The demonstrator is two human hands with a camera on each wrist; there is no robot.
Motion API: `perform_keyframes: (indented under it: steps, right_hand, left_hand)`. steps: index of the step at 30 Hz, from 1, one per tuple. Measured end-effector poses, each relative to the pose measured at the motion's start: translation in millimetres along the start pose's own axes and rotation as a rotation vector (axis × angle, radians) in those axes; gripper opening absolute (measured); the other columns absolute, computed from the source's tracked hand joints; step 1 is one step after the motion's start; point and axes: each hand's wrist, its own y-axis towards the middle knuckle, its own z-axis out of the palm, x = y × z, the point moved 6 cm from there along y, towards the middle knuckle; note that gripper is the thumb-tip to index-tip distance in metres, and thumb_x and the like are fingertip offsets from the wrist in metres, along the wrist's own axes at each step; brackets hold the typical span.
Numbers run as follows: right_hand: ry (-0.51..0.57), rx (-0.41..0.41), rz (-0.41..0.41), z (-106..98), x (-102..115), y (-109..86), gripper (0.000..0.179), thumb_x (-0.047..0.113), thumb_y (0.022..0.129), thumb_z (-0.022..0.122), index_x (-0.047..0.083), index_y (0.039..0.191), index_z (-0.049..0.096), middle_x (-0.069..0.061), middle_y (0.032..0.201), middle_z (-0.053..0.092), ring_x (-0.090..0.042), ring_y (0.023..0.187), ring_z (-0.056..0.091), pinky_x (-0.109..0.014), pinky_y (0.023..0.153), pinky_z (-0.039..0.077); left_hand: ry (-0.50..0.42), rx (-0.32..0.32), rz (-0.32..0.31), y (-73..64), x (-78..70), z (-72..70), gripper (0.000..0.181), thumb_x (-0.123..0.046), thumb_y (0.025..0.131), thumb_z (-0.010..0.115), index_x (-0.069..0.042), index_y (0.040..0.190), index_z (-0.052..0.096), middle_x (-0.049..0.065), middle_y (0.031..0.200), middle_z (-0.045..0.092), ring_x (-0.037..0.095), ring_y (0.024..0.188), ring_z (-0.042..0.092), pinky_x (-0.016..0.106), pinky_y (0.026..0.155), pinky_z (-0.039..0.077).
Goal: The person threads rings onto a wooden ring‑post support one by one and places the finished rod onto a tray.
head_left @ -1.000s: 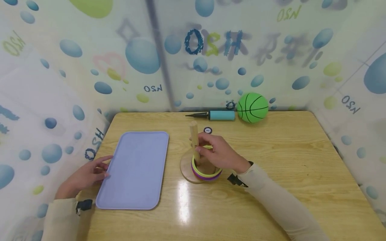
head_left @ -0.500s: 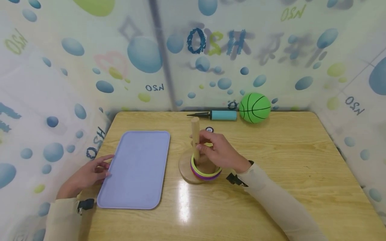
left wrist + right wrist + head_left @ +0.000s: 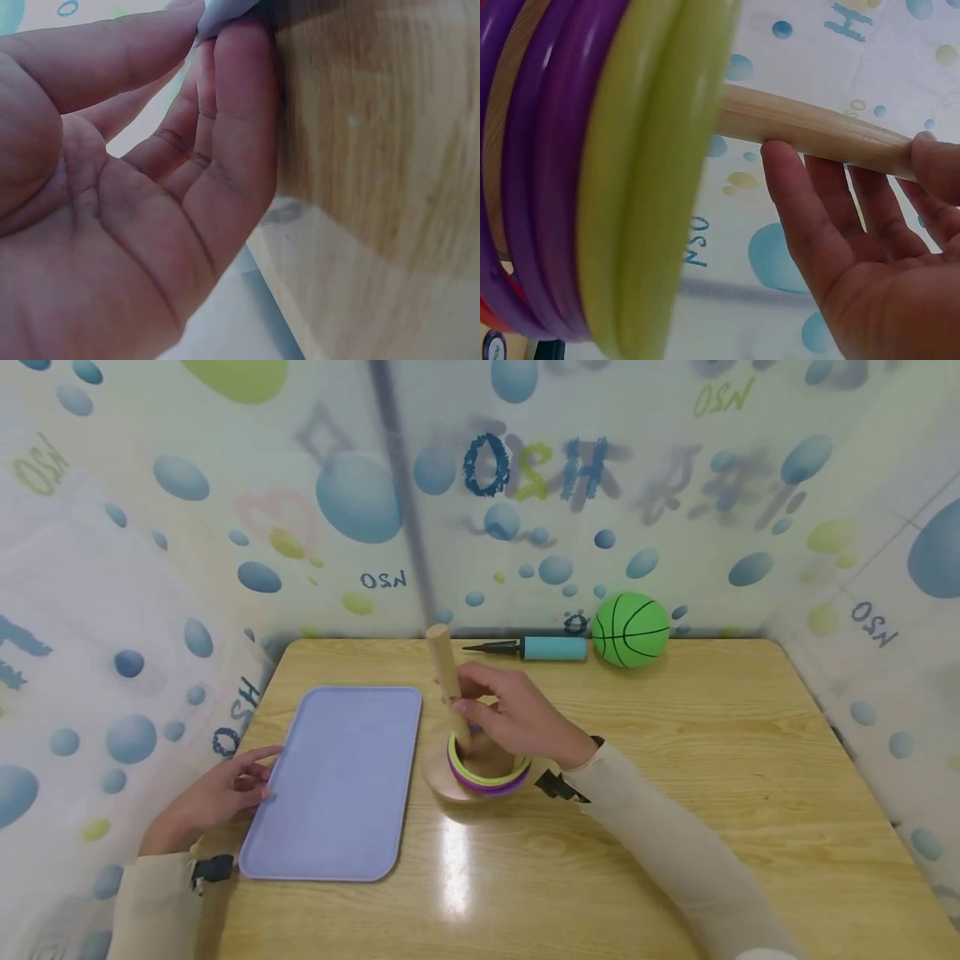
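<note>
My right hand (image 3: 517, 710) pinches the upright wooden peg (image 3: 441, 660) of a ring-toss stand, thumb on one side and fingers on the other. The peg leans left in the head view. Yellow and purple rings (image 3: 489, 782) lie stacked around it over the round wooden base (image 3: 438, 787); the right wrist view also shows a red ring (image 3: 491, 315) low in the stack. At the far left, my left hand (image 3: 213, 797) holds the left edge of a lavender tray (image 3: 337, 777), its thumb and fingertips meeting at the rim in the left wrist view.
A blue hand pump (image 3: 553, 648) with a black nozzle lies along the table's back edge. Beside it sits a green ball (image 3: 630, 630) with black lines. A patterned curtain (image 3: 300, 527) rises behind the wooden table (image 3: 712, 760).
My right hand has moved the ring stand leftward toward the tray, and the peg now tilts left. The small round disc behind it is now hidden in the head view. My left hand stays put.
</note>
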Motion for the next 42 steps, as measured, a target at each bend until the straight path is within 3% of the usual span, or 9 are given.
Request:
perform_keyframes:
  steps: [8, 13, 19, 25, 32, 42]
  right_hand:
    - [0.037, 0.032, -0.034, 11.7, 18.3, 26.9, 0.027, 0.010, 0.107, 0.062, 0.010, 0.133, 0.068, -0.004, 0.114, 0.075, -0.011, 0.107, 0.070, -0.033, 0.090, 0.062]
    - [-0.003, 0.056, -0.082, 20.9, 29.3, 46.7, 0.023, 0.012, 0.106, 0.063, 0.009, 0.128, 0.068, -0.004, 0.108, 0.076, -0.008, 0.099, 0.071, -0.028, 0.087, 0.060]
    - [-0.026, 0.115, -0.120, 37.0, 35.9, 73.5, 0.027, 0.013, 0.106, 0.063, 0.008, 0.133, 0.066, -0.006, 0.119, 0.077, -0.008, 0.100, 0.073, -0.027, 0.088, 0.059]
    - [-0.034, 0.177, -0.091, 56.7, 42.2, 97.6, 0.034, 0.016, 0.107, 0.063, 0.011, 0.141, 0.063, -0.003, 0.123, 0.075, -0.005, 0.102, 0.071, -0.022, 0.089, 0.057]
    - [-0.062, 0.210, -0.079, 82.7, 51.9, 122.3, 0.034, 0.018, 0.107, 0.063, 0.013, 0.141, 0.062, -0.001, 0.125, 0.074, -0.001, 0.102, 0.069, -0.016, 0.088, 0.054]
    - [-0.021, 0.202, 0.050, 109.6, 35.9, 142.3, 0.032, 0.018, 0.108, 0.061, 0.016, 0.140, 0.063, 0.001, 0.123, 0.072, -0.005, 0.102, 0.070, -0.017, 0.086, 0.054]
  left_hand:
    - [0.016, -0.015, 0.007, -1.1, -2.2, -2.7, 0.072, -0.008, 0.103, 0.066, -0.006, 0.166, 0.030, 0.022, 0.128, 0.053, 0.029, 0.108, 0.061, 0.034, 0.085, 0.061]
    - [0.020, -0.017, -0.006, -0.9, -0.7, -3.1, 0.073, -0.009, 0.103, 0.066, -0.007, 0.166, 0.029, 0.022, 0.129, 0.053, 0.029, 0.109, 0.061, 0.036, 0.087, 0.062]
    - [0.033, -0.023, 0.001, -0.1, -0.9, -3.8, 0.072, -0.007, 0.103, 0.065, -0.005, 0.165, 0.030, 0.022, 0.127, 0.054, 0.029, 0.107, 0.061, 0.035, 0.085, 0.062]
    - [0.034, -0.019, -0.009, 0.0, 0.3, -2.8, 0.072, -0.006, 0.103, 0.065, -0.004, 0.165, 0.029, 0.023, 0.127, 0.054, 0.030, 0.108, 0.061, 0.041, 0.088, 0.063]
    - [0.007, -0.025, -0.064, -0.5, 1.8, -3.0, 0.074, -0.006, 0.102, 0.066, -0.006, 0.166, 0.028, 0.025, 0.130, 0.052, 0.032, 0.110, 0.061, 0.043, 0.089, 0.063]
    - [0.021, -0.024, -0.060, 0.4, -3.0, -1.1, 0.073, -0.007, 0.102, 0.067, -0.006, 0.165, 0.030, 0.025, 0.129, 0.053, 0.032, 0.110, 0.061, 0.044, 0.089, 0.062]
